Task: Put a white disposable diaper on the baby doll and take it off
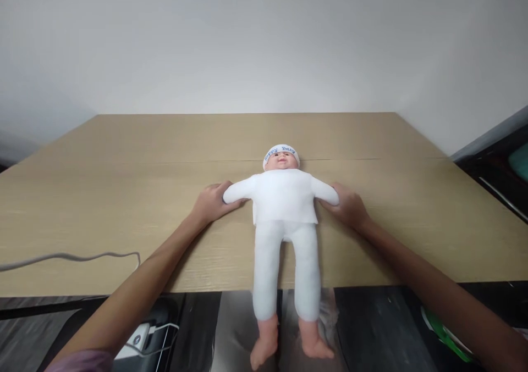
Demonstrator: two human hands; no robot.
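A baby doll in a white suit and a white cap lies face up on the wooden table, head away from me. Its legs and bare feet hang over the table's near edge. My left hand is closed around the end of the doll's left-side sleeve. My right hand grips the end of the other sleeve. Both of the doll's arms are spread out sideways.
A white cable runs across the table at the near left. Below the table's front edge lie a white device with cords and dark flooring. A dark surface with a green item shows at the right.
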